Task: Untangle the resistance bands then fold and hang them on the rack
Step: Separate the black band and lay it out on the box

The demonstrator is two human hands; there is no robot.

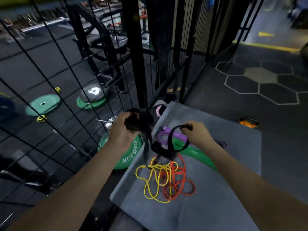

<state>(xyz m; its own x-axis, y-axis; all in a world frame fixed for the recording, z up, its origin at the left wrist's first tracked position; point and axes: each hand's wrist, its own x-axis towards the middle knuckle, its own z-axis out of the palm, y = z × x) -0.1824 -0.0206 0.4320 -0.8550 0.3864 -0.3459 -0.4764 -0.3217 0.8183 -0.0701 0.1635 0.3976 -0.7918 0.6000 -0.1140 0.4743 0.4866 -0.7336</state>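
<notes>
Resistance bands lie in a tangle on the grey mat (208, 205) in front of us: nearest, at about 6 o'clock, the thin yellow band (150, 184) is looped through the orange band (180, 182), and just beyond them, toward 1 o'clock, the wide green band (198, 153) and the purple band (164, 135) rest together. Above this pile we hold the black band (170, 144). Our right hand (195, 132) pinches its upper loop with curled fingers, and our left hand (123, 129), at 11 o'clock, grips a bunched part of it close to the black rack post (136, 64). Its lower end seems to be caught with the yellow band. To do this step well, we judge that we should lift slowly, keep both hands apart so the loop stays open, and shake the thin bands off instead of pulling hard. Farther away, behind the wire grid (50, 72), green weight plates (43, 105) lie on the dark floor.
</notes>
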